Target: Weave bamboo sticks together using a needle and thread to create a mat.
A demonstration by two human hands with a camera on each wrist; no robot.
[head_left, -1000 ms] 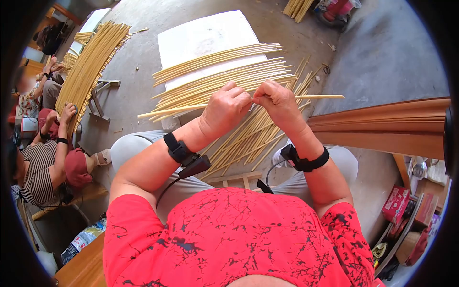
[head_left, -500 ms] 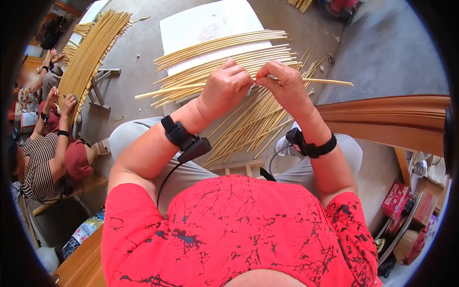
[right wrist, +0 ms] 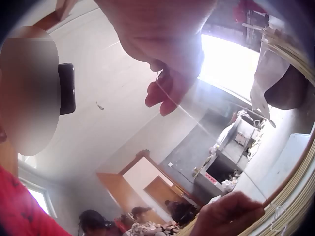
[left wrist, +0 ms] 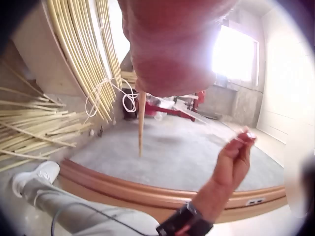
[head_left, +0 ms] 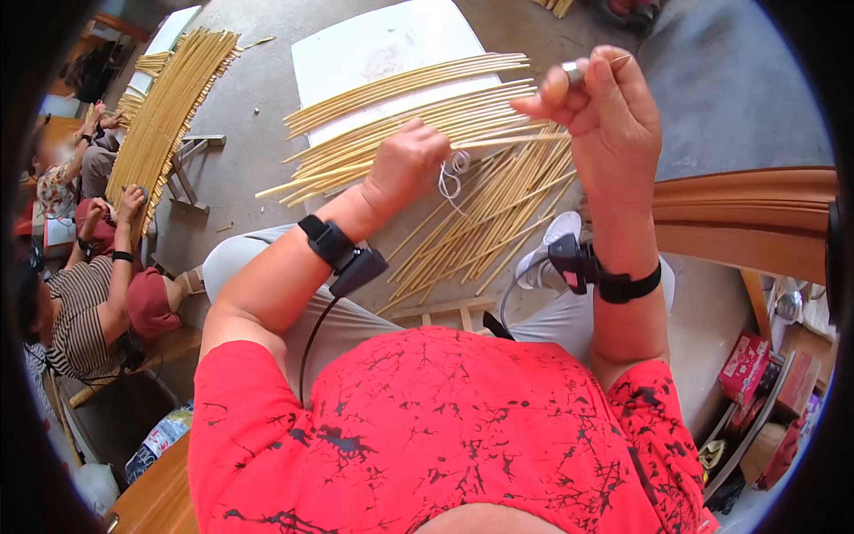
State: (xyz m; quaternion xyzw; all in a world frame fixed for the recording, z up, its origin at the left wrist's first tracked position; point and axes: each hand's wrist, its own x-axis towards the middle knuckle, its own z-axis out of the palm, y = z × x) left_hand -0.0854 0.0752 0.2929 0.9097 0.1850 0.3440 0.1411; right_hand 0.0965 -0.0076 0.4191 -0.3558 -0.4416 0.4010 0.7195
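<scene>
In the head view, my left hand (head_left: 405, 165) grips a long pale stick (head_left: 507, 141) over a row of sticks (head_left: 418, 78). White thread loops (head_left: 452, 176) hang beside its fingers; the left wrist view shows the held stick (left wrist: 141, 128) pointing down below the hand. Raised at the right, my right hand (head_left: 618, 120) pinches a thin needle (head_left: 621, 59), and a metal ring (head_left: 572, 73) is on one finger. From the right hand (right wrist: 165, 78), a thin taut thread (right wrist: 197, 120) runs towards the left hand (right wrist: 229, 214) in the right wrist view.
Under the row is a white board (head_left: 382, 49). Loose sticks (head_left: 498, 214) lie piled below it. A wooden beam (head_left: 747, 200) stands at the right. On the left, people sit by a long mat of sticks (head_left: 169, 116).
My right hand has moved up and right, away from my left hand, where the two were close together. Thread loops now show beside the left hand, which still holds the stick.
</scene>
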